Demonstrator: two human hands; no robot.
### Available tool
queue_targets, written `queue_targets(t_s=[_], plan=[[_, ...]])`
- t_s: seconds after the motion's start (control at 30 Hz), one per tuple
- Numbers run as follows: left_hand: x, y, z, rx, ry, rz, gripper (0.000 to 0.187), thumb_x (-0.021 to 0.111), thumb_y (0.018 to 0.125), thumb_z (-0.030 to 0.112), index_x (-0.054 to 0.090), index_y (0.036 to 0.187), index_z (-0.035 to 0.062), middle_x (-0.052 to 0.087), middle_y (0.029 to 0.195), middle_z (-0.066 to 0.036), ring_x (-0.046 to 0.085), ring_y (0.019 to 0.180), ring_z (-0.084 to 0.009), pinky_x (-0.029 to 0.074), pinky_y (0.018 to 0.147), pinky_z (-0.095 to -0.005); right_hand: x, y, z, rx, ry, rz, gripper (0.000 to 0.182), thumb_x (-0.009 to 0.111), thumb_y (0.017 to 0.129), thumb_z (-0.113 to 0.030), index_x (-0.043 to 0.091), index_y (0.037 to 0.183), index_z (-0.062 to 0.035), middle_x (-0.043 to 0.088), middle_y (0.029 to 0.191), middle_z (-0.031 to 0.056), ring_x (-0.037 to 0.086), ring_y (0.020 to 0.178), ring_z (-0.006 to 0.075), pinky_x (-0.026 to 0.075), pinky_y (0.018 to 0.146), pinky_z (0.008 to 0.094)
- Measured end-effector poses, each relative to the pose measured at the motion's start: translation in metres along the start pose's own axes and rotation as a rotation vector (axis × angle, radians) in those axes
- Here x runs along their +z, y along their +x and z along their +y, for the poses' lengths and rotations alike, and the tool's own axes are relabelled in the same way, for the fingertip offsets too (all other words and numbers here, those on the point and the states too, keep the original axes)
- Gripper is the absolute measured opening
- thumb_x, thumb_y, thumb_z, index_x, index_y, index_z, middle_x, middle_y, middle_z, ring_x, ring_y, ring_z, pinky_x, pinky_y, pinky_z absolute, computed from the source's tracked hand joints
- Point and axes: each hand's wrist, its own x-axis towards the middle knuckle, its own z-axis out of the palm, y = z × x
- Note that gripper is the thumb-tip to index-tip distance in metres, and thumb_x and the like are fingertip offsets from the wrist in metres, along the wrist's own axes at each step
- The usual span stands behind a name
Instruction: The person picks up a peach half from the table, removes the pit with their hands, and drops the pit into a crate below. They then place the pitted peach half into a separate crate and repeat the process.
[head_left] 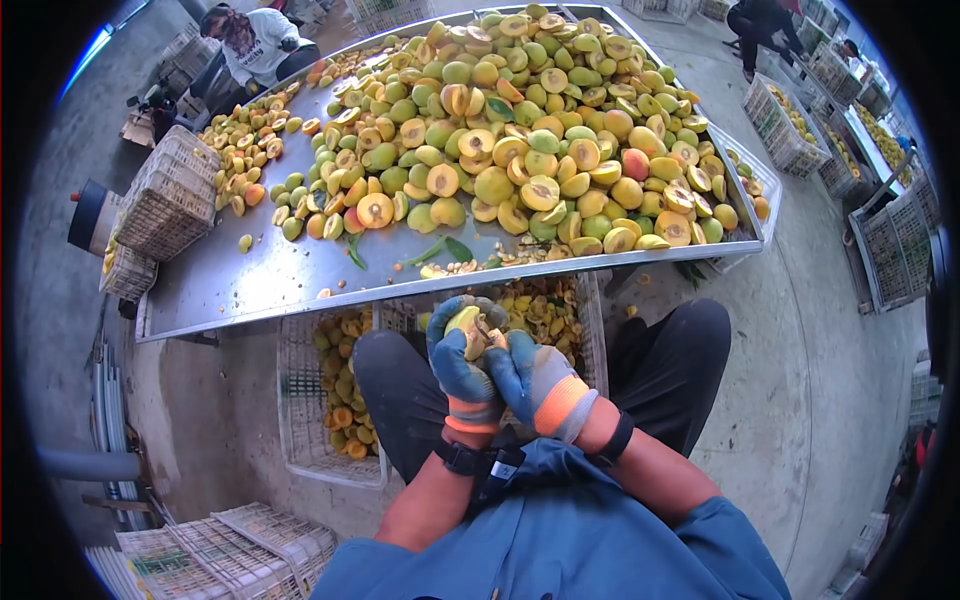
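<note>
My left hand, in a blue and grey glove with an orange cuff, is closed around a yellow-green fruit half. Close against it, my right hand, gloved the same way, has its fingers pressed together at the fruit; a small brownish piece shows at the fingertips, too small to name. Both hands are above my lap, just in front of the metal table's near edge. A large heap of whole and halved fruit lies on the table. Below the hands, a crate holds fruit pieces.
Another crate with fruit halves stands under the table at the left. White crates are stacked at the table's left end. A person sits beyond the far left side, another at the far right. More crates stand on the right.
</note>
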Motion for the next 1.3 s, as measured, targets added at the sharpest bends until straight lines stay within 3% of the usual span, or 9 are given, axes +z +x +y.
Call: queue_targets(t_s=[0.23, 0.5, 0.63, 0.7, 0.73, 0.8, 0.9, 1.23, 1.3], plan=[[-0.006, 0.0, -0.012, -0.025, -0.097, 0.057, 0.034, 0.047, 0.095, 0.021, 0.059, 0.122, 0.005, 0.067, 0.107, -0.012, 0.067, 0.095, -0.0253, 0.055, 0.086, -0.0365, 0.008, 0.008, 0.026, -0.204, -0.04, -0.08, 0.035, 0.051, 0.105, -0.031, 0.058, 0.113, 0.0025, 0.067, 0.089, 0.0316, 0.068, 0.081, 0.0505, 0.055, 0.069, 0.0565], [-0.014, 0.006, -0.023, -0.118, -0.129, 0.131, 0.046, 0.051, 0.105, 0.053, 0.06, 0.111, 0.0083, 0.066, 0.097, -0.01, 0.065, 0.087, -0.0261, 0.055, 0.081, -0.0388, -0.003, 0.02, 0.023, -0.313, -0.134, -0.278, 0.032, 0.047, 0.103, -0.02, 0.061, 0.121, 0.0036, 0.065, 0.108, 0.0311, 0.069, 0.089, 0.049, 0.057, 0.076, 0.0523], [-0.016, 0.005, -0.028, -0.087, -0.077, 0.12, 0.041, 0.048, 0.107, 0.046, 0.061, 0.114, 0.0071, 0.067, 0.098, -0.008, 0.066, 0.089, -0.0218, 0.055, 0.082, -0.0347, 0.014, 0.022, 0.035, -0.154, 0.063, -0.263, 0.034, 0.046, 0.104, -0.023, 0.062, 0.12, 0.002, 0.067, 0.107, 0.0301, 0.068, 0.092, 0.049, 0.057, 0.079, 0.0521], [-0.017, 0.004, -0.025, -0.037, 0.002, 0.097, 0.041, 0.048, 0.107, 0.045, 0.061, 0.113, 0.0068, 0.067, 0.099, -0.008, 0.067, 0.088, -0.0227, 0.055, 0.082, -0.0352, 0.016, 0.016, 0.044, -0.533, -0.144, -0.132, 0.037, 0.043, 0.106, -0.027, 0.064, 0.119, 0.0005, 0.069, 0.105, 0.0291, 0.068, 0.097, 0.0482, 0.056, 0.081, 0.0517], [-0.015, 0.006, -0.021, -0.038, 0.004, 0.096, 0.041, 0.048, 0.107, 0.045, 0.061, 0.113, 0.0068, 0.067, 0.099, -0.008, 0.067, 0.088, -0.0227, 0.055, 0.082, -0.0352, 0.015, 0.016, 0.041, -0.532, -0.142, -0.13, 0.037, 0.043, 0.106, -0.027, 0.064, 0.119, 0.0005, 0.069, 0.105, 0.0291, 0.068, 0.097, 0.0482, 0.056, 0.081, 0.0517], [-0.009, 0.009, -0.014, -0.227, -0.181, 0.149, 0.039, 0.048, 0.107, 0.044, 0.061, 0.111, 0.0066, 0.067, 0.096, -0.009, 0.067, 0.085, -0.0238, 0.056, 0.079, -0.0364, 0.007, 0.018, 0.034, -0.235, 0.057, -0.279, 0.037, 0.042, 0.106, -0.029, 0.064, 0.118, -0.0012, 0.069, 0.105, 0.0279, 0.068, 0.096, 0.047, 0.055, 0.083, 0.0509], [-0.019, 0.01, -0.016, -0.318, -0.199, 0.102, 0.042, 0.052, 0.105, 0.049, 0.061, 0.104, 0.0079, 0.066, 0.094, -0.01, 0.064, 0.082, -0.0247, 0.056, 0.074, -0.0365, 0.003, 0.021, 0.031, -0.118, 0.198, -0.372, 0.033, 0.045, 0.103, -0.027, 0.064, 0.112, -0.0009, 0.069, 0.103, 0.0268, 0.068, 0.095, 0.0467, 0.055, 0.082, 0.0508], [-0.031, 0.005, -0.032, -0.318, 0.002, 0.164, 0.053, 0.051, 0.105, 0.058, 0.061, 0.102, 0.006, 0.066, 0.085, -0.011, 0.065, 0.075, -0.0247, 0.056, 0.07, -0.0371, 0.006, 0.021, 0.039, -0.328, -0.199, -0.393, 0.034, 0.05, 0.103, -0.03, 0.062, 0.101, 0.0014, 0.071, 0.096, 0.0245, 0.069, 0.087, 0.0447, 0.055, 0.077, 0.0481], [-0.035, 0.003, -0.032, -0.252, 0.026, 0.095, 0.054, 0.049, 0.105, 0.059, 0.061, 0.105, 0.0055, 0.067, 0.086, -0.012, 0.066, 0.076, -0.0252, 0.056, 0.071, -0.0372, 0.0, 0.021, 0.034, 0.345, 0.549, -0.571, 0.046, 0.054, 0.103, -0.043, 0.064, 0.106, 0.0015, 0.074, 0.097, 0.018, 0.072, 0.086, 0.0394, 0.056, 0.074, 0.046]])
